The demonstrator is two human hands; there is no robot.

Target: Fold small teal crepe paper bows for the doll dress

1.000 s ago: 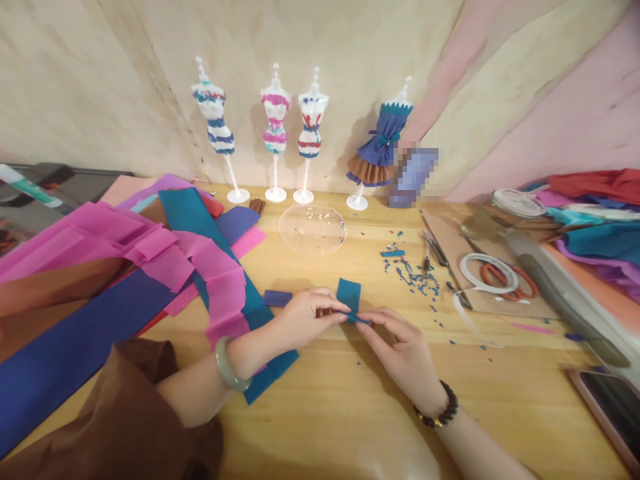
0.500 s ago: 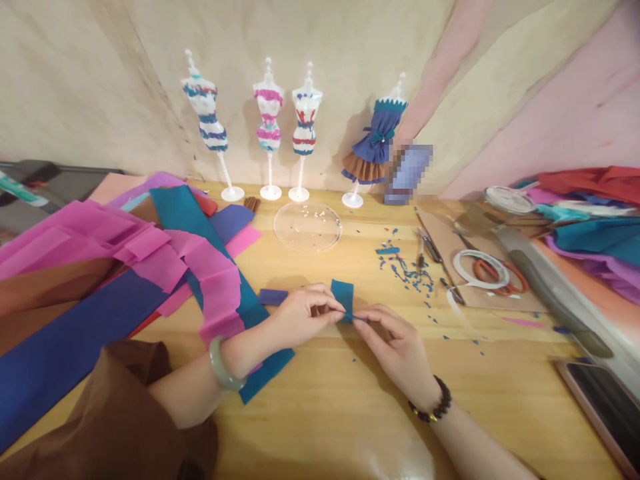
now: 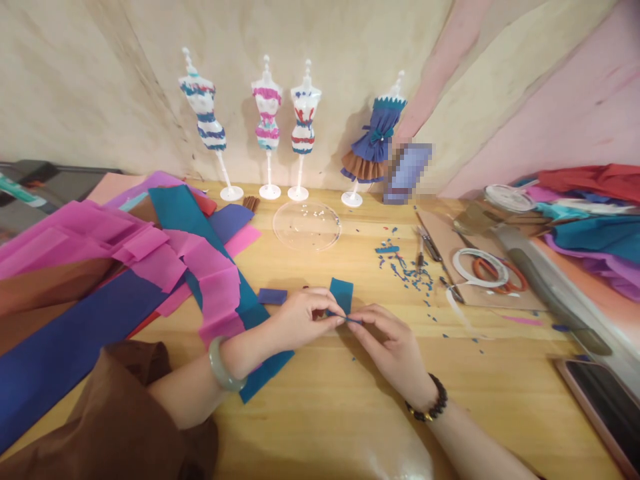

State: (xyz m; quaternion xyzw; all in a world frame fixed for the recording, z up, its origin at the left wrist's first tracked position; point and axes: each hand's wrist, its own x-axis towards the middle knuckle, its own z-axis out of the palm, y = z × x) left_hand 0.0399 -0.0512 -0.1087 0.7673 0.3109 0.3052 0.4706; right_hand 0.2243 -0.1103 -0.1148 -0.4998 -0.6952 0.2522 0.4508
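Both hands meet over the middle of the wooden table (image 3: 320, 413). My left hand (image 3: 300, 319) and my right hand (image 3: 387, 343) each pinch the lower edge of a small teal crepe-paper piece (image 3: 342, 295), fingertips nearly touching. The piece stands up a little behind the fingers. A small dark-blue paper scrap (image 3: 273, 296) lies just left of my left hand. A green bangle sits on the left wrist, a dark bead bracelet on the right.
Crepe-paper sheets (image 3: 100, 267) in pink, blue, teal and brown cover the left. Several small dress-form mannequins (image 3: 267, 120) stand at the wall behind a clear dish (image 3: 307, 226). Tape rolls (image 3: 480, 268), tools and paper snippets lie right; a phone (image 3: 600, 400) is at the right edge.
The two hands stay pinched on the teal piece and have shifted slightly toward me; the view has drifted a little.
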